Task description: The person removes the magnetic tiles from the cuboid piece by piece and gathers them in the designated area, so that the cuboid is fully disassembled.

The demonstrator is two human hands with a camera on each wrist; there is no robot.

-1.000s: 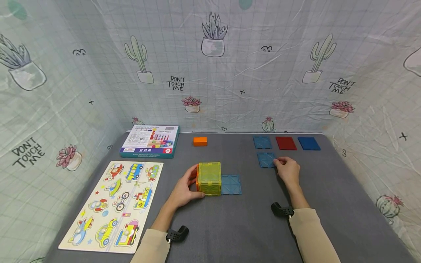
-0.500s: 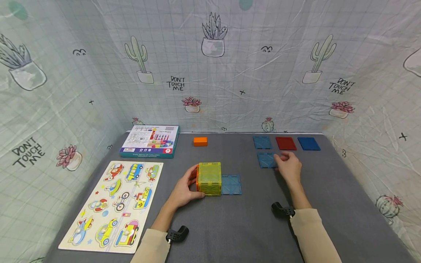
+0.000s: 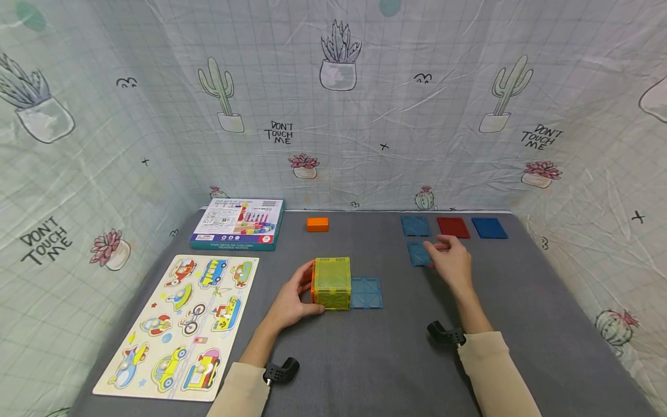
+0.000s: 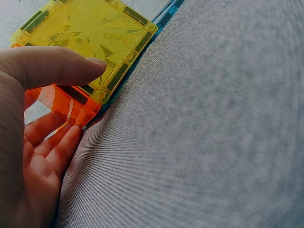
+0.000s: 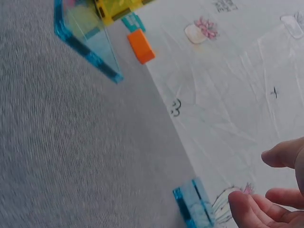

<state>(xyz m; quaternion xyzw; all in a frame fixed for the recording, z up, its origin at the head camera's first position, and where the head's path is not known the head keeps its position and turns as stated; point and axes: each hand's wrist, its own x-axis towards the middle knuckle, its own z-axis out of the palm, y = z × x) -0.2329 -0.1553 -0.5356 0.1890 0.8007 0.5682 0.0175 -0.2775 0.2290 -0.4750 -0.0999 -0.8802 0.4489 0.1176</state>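
Observation:
My left hand (image 3: pixel 292 298) grips a see-through cube of magnetic tiles (image 3: pixel 332 284), yellow on top and front, orange on its left side. In the left wrist view the thumb lies against the yellow tile (image 4: pixel 90 33), while the fingers touch the orange tile (image 4: pixel 71 104) from beside and below. A light blue magnetic tile (image 3: pixel 367 292) lies flat against the cube's right side. Farther right, my right hand (image 3: pixel 453 263) hovers over the right part of another light blue tile (image 3: pixel 417 255). The right wrist view shows its thumb and fingers apart, with nothing between them.
At the back right lie a light blue tile (image 3: pixel 415 226), a red tile (image 3: pixel 453 227) and a dark blue tile (image 3: pixel 490 227). An orange block (image 3: pixel 317 225) sits at the back middle. A flat box (image 3: pixel 237 223) and a vehicle puzzle board (image 3: pixel 177 324) occupy the left.
My right hand first draws slightly right and up from the light blue tile's edge, then shifts left over that tile. The left hand and the cube stay put.

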